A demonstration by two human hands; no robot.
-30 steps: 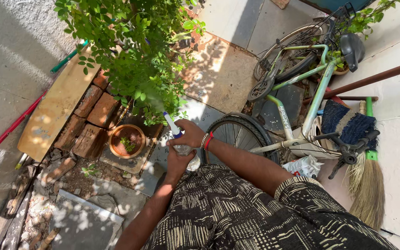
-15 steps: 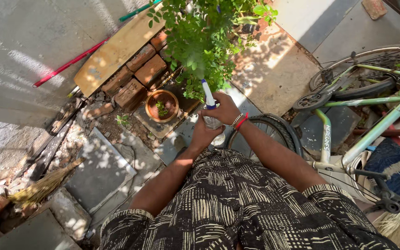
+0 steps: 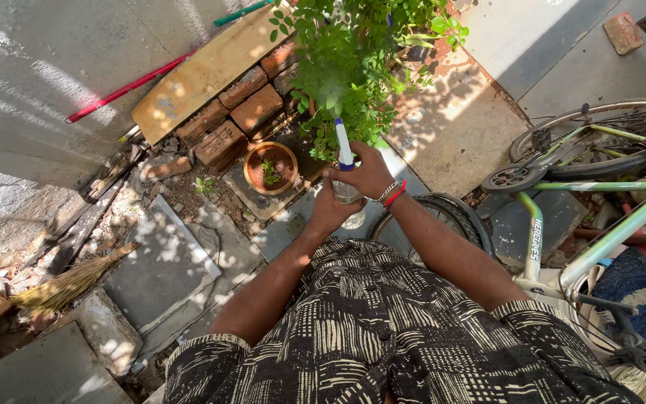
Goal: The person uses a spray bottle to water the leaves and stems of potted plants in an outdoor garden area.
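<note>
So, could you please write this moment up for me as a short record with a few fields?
setting: outdoor paved yard, sun and leaf shadow
left hand: grips the clear body of the spray bottle from below
right hand: on the bottle's upper part, by the white and blue nozzle
nozzle direction: toward the leafy green plant
near the hands: small clay pot with a seedling, bricks
right side: green bicycle
left side: straw broom
</note>
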